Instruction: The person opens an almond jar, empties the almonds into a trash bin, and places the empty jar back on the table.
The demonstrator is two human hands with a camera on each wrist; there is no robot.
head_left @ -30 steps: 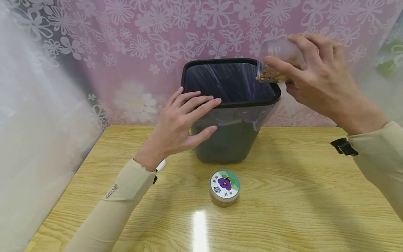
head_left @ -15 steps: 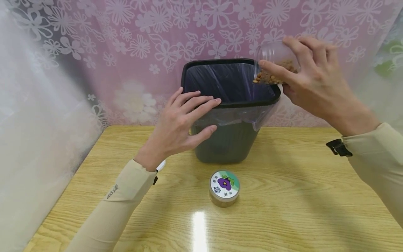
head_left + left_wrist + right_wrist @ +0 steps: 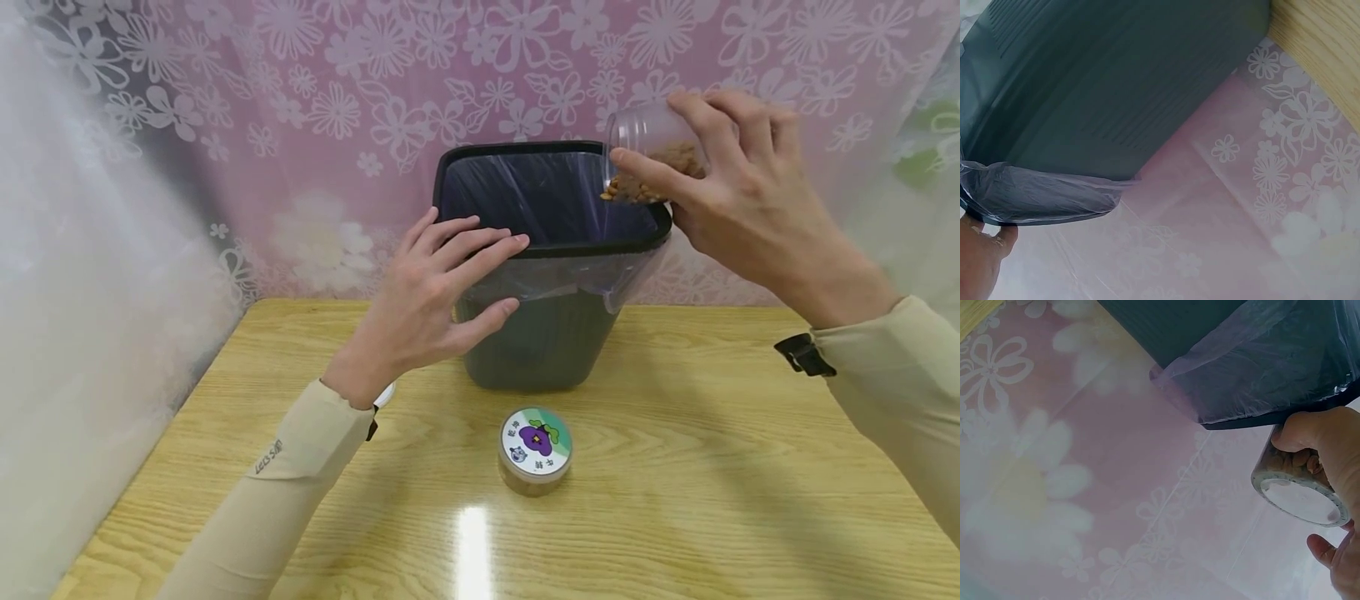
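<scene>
A dark grey trash bin (image 3: pixel 536 342) stands on the table, its black rim (image 3: pixel 592 248) folded over with a thin plastic liner (image 3: pixel 1047 190). My left hand (image 3: pixel 427 292) rests with spread, fairly straight fingers on the rim's front left, its thumb beside the outer wall. Over the right side of the bin, my right hand (image 3: pixel 750 187) grips a clear plastic jar (image 3: pixel 648 133), tipped on its side with its mouth toward the bin. Brown nut-like pieces (image 3: pixel 637 187) lie along the jar's lower side up to its mouth. In the right wrist view the jar's round base (image 3: pixel 1300 499) shows.
A short lidded jar (image 3: pixel 535 450) with a purple flower label sits on the table (image 3: pixel 675 483) in front of the bin. Part of a white round thing (image 3: pixel 385 394) shows behind the left wrist. A pink floral curtain (image 3: pixel 337 167) hangs behind the bin.
My right hand has moved slightly left and down with the jar, bringing its mouth further over the bin. The nut-like pieces have shifted within the jar. My left hand has stayed put.
</scene>
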